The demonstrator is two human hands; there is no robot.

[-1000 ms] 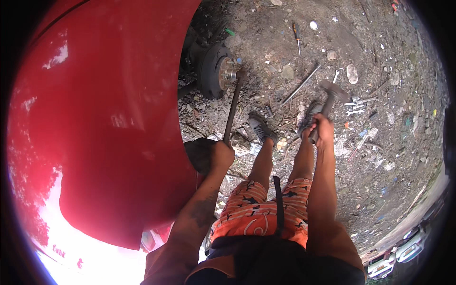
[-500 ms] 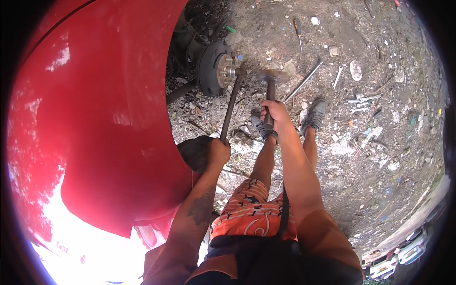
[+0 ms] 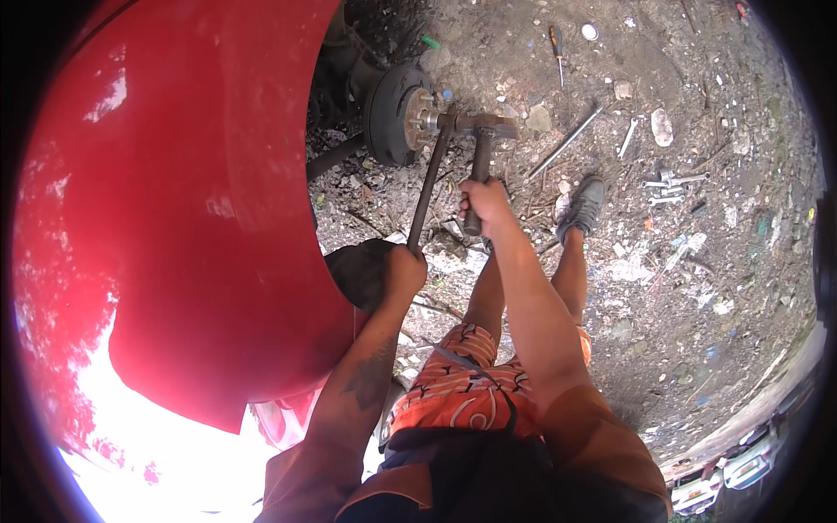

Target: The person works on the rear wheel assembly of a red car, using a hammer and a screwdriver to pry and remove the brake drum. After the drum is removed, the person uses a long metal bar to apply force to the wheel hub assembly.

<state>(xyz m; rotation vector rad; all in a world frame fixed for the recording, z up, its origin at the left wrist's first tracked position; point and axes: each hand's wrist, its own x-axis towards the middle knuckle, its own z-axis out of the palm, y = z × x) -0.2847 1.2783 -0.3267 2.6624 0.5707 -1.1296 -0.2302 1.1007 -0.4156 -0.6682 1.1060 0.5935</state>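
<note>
My left hand (image 3: 404, 274) is closed around the lower end of a long dark steel bar (image 3: 429, 185). The bar's top meets the centre of a wheel hub (image 3: 418, 119) with bare studs, on a dark brake drum (image 3: 386, 122). In my right hand (image 3: 488, 206) is a hammer (image 3: 480, 161), gripped by its short handle. Its heavy rusty head sits level with the bar's top end and appears to touch it. The fingers of both hands are wrapped tight.
A red car body (image 3: 200, 200) fills the left side. On the littered dirt lie a screwdriver (image 3: 556, 45), a metal rod (image 3: 565, 145), a wrench (image 3: 628, 138) and several more wrenches (image 3: 671, 185). My shoe (image 3: 582, 207) stands on the ground near the rod.
The hammer has swung left, its head going from a gap beside the bar to the bar's top end. My left hand keeps its grip on the bar. The view has shifted slightly.
</note>
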